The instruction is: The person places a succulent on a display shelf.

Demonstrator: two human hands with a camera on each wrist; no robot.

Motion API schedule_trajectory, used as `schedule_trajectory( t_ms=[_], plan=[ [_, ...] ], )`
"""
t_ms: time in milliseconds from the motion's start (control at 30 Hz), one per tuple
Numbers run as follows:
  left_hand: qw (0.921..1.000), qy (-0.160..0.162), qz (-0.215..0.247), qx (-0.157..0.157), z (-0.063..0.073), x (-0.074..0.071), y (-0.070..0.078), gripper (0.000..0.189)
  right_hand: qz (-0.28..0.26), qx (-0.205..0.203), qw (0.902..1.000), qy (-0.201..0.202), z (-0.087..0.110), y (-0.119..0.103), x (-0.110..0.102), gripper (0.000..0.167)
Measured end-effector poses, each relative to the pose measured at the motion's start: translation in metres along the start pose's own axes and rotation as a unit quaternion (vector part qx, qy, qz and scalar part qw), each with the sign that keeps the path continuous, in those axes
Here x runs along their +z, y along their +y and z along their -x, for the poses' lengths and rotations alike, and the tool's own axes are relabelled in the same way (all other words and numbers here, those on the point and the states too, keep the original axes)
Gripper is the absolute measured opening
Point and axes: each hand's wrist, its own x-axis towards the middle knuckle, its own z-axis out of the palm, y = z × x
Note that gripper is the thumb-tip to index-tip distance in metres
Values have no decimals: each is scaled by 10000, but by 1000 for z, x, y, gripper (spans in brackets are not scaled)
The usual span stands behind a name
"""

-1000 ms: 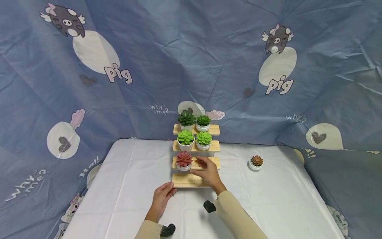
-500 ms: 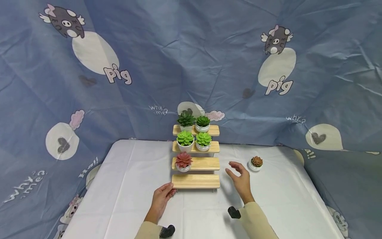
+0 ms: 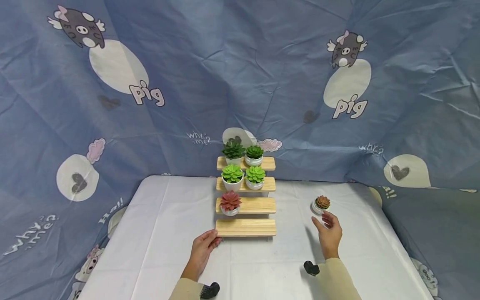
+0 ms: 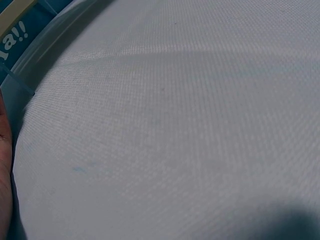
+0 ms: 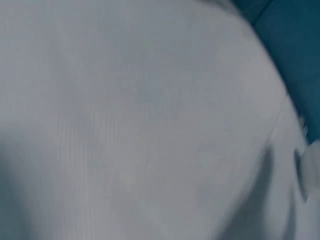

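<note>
A tiered wooden plant stand [image 3: 245,228] rises in steps at the middle of the table. My left hand [image 3: 202,250] grips the left end of its lowest board, thumb on top; part of that hand shows at the left edge of the left wrist view. Out to the right, my right hand [image 3: 330,233] holds nothing, its thumb and fingers spread apart. Just beyond its fingertips sits a brown potted succulent [image 3: 322,202] in a white pot on the tablecloth. A red potted succulent [image 3: 230,202] stands at the left of the second board from the bottom.
Two light green potted succulents [image 3: 232,175] stand on the third board up, and two dark green potted succulents [image 3: 233,150] on the top one. A white cloth covers the table [image 3: 168,216]. Blue printed fabric [image 3: 240,83] hangs behind and at the sides.
My right hand has moved away from the stand, beside the red succulent, and across to the right, up to the brown succulent. The left hand keeps its grip on the bottom board.
</note>
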Motion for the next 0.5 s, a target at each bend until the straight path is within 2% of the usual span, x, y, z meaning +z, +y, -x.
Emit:
schedule_trajectory(
  t_ms=[167, 400, 500],
  plan=[
    [9999, 94, -10, -39, -1, -1, -1, 8, 330, 374, 9988, -18, -6, 12, -6, 58],
    [9999, 71, -94, -107, -2, 1, -2, 20, 207, 730, 9971, -114, -20, 19, -9, 74],
    [9999, 70, -128, -85, -2, 0, 0, 20, 109, 904, 9957, -170, -26, 20, -7, 78]
  ],
)
